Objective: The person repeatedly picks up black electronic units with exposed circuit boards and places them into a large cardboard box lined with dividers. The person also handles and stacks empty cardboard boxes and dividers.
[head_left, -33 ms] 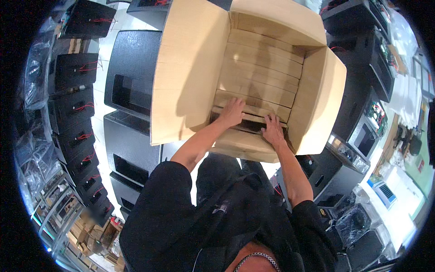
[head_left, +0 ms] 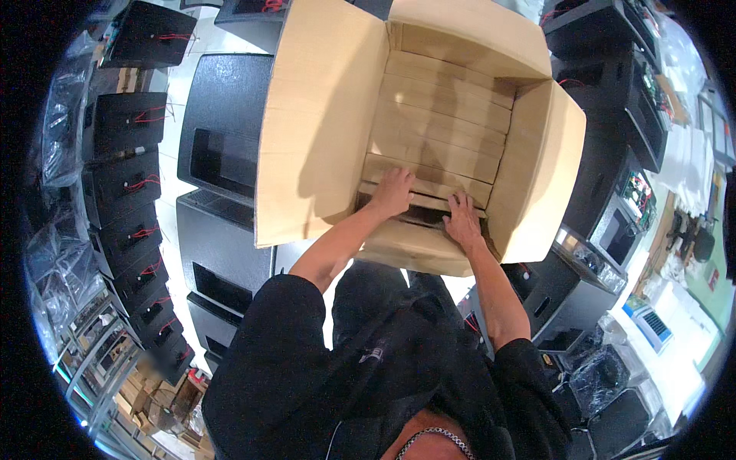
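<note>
A large open cardboard box [head_left: 322,130] stands in front of me with its flaps spread outward. Inside it, several slim brown cardboard cartons [head_left: 445,126] are packed side by side in a row. Both my hands reach in over the near wall. The fingers of my left hand [head_left: 393,192] curl over the edge of the nearest slim carton [head_left: 433,201]. My right hand [head_left: 462,220] grips that same carton farther right, its fingers bent over the top. A dark gap [head_left: 422,217] lies between this carton and the near wall; my thumbs are partly hidden.
Black cabinets [head_left: 218,146] with rectangular openings stand close on the left. Beyond them runs a row of black cabinets with red wires [head_left: 130,184]. More black cabinets [head_left: 594,146], one with a circuit board [head_left: 636,190], crowd the right. A white worktop [head_left: 675,307] lies farther right.
</note>
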### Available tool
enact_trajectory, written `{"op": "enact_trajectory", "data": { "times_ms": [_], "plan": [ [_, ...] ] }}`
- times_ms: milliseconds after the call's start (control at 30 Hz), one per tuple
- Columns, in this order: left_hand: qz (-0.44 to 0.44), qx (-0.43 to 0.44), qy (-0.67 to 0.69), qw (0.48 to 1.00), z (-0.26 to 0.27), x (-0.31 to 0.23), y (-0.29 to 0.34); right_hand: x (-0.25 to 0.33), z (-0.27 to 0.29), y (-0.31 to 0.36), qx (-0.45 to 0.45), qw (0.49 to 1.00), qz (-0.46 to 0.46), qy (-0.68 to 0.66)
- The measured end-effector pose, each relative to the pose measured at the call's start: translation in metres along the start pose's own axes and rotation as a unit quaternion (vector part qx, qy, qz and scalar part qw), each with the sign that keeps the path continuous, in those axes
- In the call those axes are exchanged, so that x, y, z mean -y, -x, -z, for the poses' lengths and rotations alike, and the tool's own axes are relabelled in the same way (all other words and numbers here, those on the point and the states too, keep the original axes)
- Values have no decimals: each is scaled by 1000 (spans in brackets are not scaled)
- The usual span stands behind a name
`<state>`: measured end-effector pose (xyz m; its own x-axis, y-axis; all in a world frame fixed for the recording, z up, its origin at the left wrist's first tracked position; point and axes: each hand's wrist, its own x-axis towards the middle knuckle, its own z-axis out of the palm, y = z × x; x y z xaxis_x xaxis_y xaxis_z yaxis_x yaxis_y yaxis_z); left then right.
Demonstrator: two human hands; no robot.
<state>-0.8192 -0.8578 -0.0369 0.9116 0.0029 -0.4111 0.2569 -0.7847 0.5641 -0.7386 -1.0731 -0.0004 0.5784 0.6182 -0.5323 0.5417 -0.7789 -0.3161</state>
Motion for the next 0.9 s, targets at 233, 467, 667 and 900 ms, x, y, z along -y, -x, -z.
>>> {"op": "enact_trajectory", "data": {
  "times_ms": [233, 467, 667, 900],
  "plan": [
    [46, -21, -48, 998, 4, -13, -2, -4, -3, -11, 23, 1000, -10, -13],
    [66, -29, -55, 996, -15, 4, -33, -5, -5, -23, -2, 1000, -2, 7],
    [-2, -31, -86, 996, -18, 7, -29, -13, -20, -41, -25, 995, 10, 100],
    [-35, -62, -35, 997, -49, 23, -22, -4, -6, -46, 58, 992, 27, 106]
  ]
}}
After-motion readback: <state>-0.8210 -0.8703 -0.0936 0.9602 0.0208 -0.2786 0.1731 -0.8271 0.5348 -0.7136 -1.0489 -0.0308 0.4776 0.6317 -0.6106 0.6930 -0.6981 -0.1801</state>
